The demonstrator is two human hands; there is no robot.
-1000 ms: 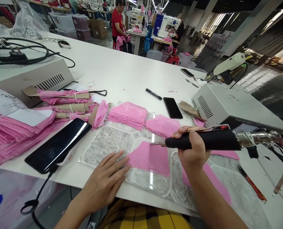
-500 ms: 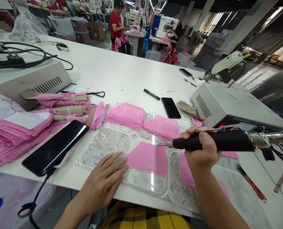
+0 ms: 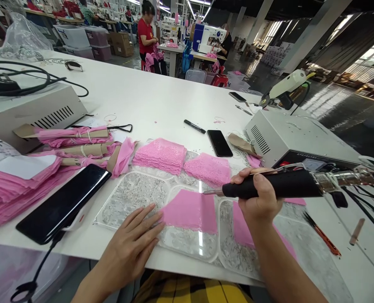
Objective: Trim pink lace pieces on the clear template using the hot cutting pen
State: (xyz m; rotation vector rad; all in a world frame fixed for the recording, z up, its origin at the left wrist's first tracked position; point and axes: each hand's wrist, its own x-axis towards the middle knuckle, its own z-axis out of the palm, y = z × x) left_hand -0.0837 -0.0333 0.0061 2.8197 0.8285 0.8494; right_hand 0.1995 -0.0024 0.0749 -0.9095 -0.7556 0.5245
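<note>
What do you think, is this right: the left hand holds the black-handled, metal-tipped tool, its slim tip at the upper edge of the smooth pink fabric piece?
Wrong hand: in the head view, the black-handled, metal-tipped tool is in the grip of the right hand, its slim tip at the upper edge of the smooth pink fabric piece.

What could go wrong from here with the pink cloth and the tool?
The left hand is only at the left edge of the pink cloth, so the cloth might shift if the tool's metal tip drags it. The right hand holds the tool near a lace pile, which could get bumped.
</note>
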